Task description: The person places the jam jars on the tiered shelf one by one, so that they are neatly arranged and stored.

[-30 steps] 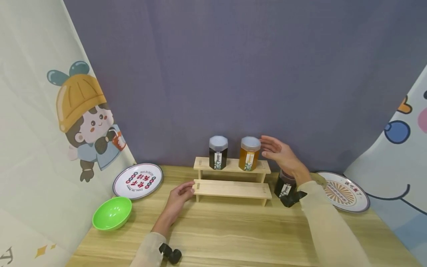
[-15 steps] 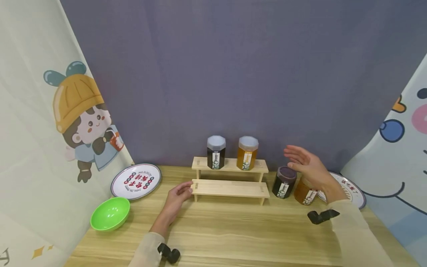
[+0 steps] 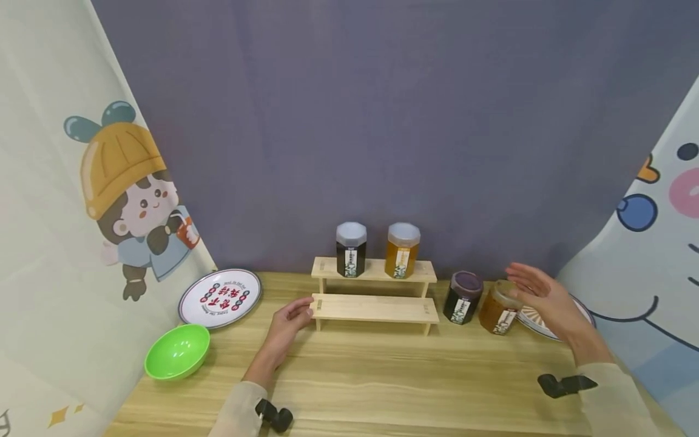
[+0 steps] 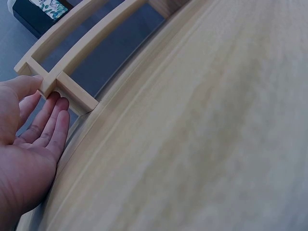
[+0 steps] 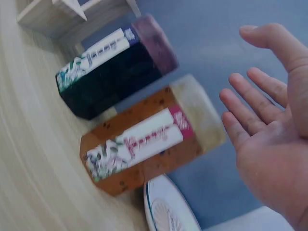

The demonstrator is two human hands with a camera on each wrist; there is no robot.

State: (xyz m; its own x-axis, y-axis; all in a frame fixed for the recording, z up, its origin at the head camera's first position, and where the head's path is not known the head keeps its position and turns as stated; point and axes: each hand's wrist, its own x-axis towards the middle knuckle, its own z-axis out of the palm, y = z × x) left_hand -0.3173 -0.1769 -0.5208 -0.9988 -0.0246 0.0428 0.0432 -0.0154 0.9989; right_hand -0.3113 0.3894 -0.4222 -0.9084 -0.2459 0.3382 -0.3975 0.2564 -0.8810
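Note:
My left hand (image 3: 288, 325) pinches the left end of a two-tier wooden display rack (image 3: 377, 308), thumb above the lower board and fingertips under it in the left wrist view. On the rack's upper board stand a dark jar (image 3: 351, 255) and a golden jar (image 3: 401, 258), both with pale lids. To the right, on the table, are a dark jar with a purple lid (image 3: 463, 300) and an amber-brown jar (image 3: 496, 312). My right hand (image 3: 548, 303) holds nothing, its fingers spread loosely beside the amber-brown jar's lid, with a small gap in the right wrist view (image 5: 269, 115).
A patterned plate (image 3: 221, 298) and a green bowl (image 3: 177, 353) sit at the left of the wooden table (image 3: 382, 388). Another plate (image 3: 537, 325) lies behind the right hand, partly hidden. A grey-blue cloth (image 3: 349, 121) hangs at the back.
My right hand has moved right and down from beside the golden jar on the rack to the amber-brown jar. My left hand has kept its place at the rack.

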